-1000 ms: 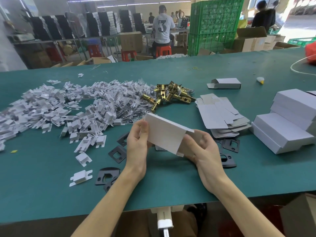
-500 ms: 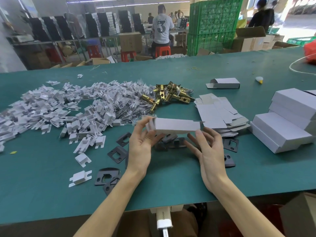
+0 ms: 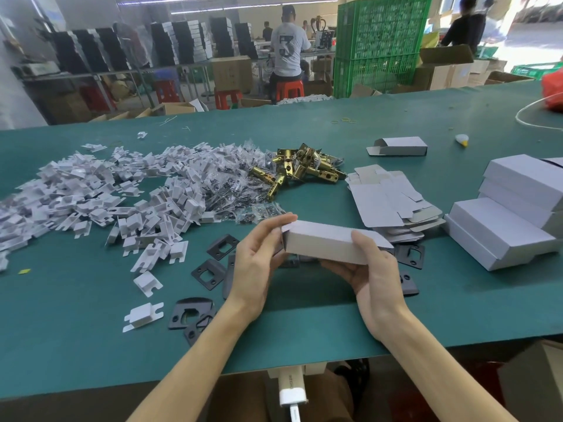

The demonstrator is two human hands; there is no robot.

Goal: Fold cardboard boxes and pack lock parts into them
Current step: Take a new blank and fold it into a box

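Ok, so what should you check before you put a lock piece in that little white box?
1. White box folded up into a box shape: ok.
2. Left hand and right hand both hold it above the table: ok.
3. Left end of the box open for a part: cannot tell, the fingers cover it.
4. Brass latches lie in a pile beyond the box: ok.
5. Black plates lie on the table near the hands: ok.
6. A hand free to pick up a part: not ok, both are busy with the box.
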